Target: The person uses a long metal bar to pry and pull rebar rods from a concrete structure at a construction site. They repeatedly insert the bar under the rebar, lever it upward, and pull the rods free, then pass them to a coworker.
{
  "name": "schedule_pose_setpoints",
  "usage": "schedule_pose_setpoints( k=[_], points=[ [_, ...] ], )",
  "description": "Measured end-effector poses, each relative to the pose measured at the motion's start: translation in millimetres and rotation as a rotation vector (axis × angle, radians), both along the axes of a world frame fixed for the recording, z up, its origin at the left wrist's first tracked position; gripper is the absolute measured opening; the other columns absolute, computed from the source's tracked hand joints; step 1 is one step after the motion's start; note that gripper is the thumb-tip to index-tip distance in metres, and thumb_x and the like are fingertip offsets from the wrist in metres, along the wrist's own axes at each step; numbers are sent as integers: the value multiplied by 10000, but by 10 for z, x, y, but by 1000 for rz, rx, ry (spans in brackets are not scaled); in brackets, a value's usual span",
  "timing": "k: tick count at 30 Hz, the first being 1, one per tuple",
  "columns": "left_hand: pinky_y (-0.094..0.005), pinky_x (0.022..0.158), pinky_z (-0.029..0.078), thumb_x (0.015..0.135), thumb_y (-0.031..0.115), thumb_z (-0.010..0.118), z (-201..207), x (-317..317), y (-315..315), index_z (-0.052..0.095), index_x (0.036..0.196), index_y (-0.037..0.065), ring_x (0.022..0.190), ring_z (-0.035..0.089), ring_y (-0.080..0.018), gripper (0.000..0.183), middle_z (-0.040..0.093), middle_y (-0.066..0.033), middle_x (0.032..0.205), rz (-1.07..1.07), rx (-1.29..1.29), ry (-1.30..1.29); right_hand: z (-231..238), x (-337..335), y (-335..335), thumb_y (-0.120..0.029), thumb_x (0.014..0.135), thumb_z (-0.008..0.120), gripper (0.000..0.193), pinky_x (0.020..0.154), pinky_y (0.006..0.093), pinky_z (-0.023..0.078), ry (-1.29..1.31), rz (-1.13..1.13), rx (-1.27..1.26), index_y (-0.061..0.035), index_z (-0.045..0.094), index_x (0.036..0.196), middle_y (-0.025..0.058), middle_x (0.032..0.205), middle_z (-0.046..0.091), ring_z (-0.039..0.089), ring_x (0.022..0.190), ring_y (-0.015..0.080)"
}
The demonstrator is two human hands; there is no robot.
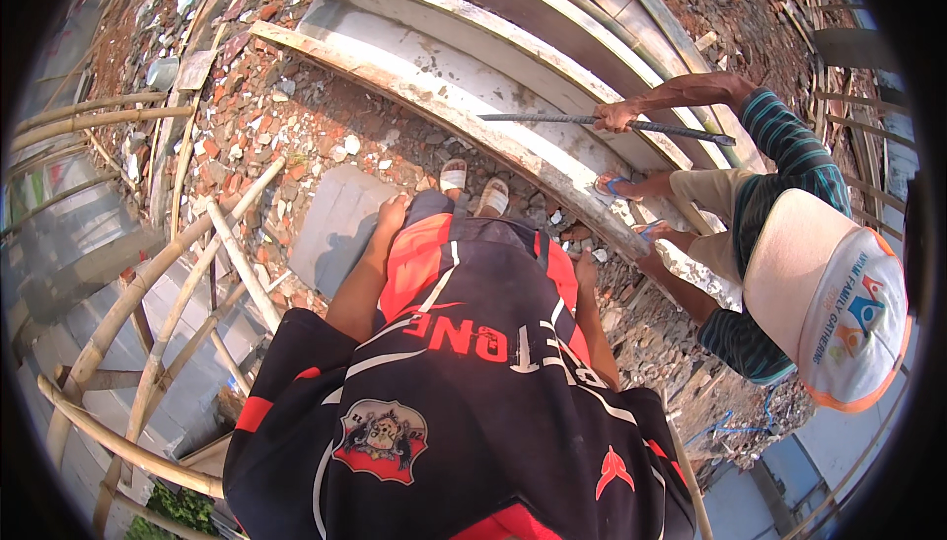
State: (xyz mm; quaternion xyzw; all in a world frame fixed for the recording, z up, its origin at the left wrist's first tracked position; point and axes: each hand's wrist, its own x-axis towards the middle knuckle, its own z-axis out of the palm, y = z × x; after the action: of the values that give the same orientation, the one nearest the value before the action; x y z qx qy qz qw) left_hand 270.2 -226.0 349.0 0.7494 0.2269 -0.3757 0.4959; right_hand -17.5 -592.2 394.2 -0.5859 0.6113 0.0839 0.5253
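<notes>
Note flat grey rectangular panel [342,216] on broken red-brick rubble [247,141] at nine o'clock from bare left hand [391,214], running lengthwise one-to-seven, closer to that loose, seemingly empty hand than to bare right hand [586,272], can't tell latter's grip.

- Bamboo poles [148,114], some crossed, along left side.
- Broken brick rubble [247,155], reddish and grey, strewn over ground.
- Pale bucket-like container [163,73], upper left.
- Green foliage [178,508], lower left.

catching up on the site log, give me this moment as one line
left hand: near grey board, grip unclear | right hand: at person's side, grip unclear | co-worker's hand: gripping dark rod | ground: brick rubble
</notes>
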Motion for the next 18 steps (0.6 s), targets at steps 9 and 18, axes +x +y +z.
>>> schedule_pose_setpoints(
  k=[9,18],
  points=[
    [-293,669,510,928,297,528,-101,-210,28,592,1154,-39,806,615,-168,410,652,-105,977,88,-8,-38,-296,68,-193,-493,983,312,653,639,307,474,-113,-128,84,72,640,1002,130,887,673,607,699,198],
    [-285,695,503,933,298,516,159,-272,-178,586,1177,-32,854,619,-166,417,659,-119,1025,37,57,-19,-234,-126,-294,-428,987,372,551,710,318,514,-20,89,142,62,617,1048,135,919,672,647,784,198]
  ],
)
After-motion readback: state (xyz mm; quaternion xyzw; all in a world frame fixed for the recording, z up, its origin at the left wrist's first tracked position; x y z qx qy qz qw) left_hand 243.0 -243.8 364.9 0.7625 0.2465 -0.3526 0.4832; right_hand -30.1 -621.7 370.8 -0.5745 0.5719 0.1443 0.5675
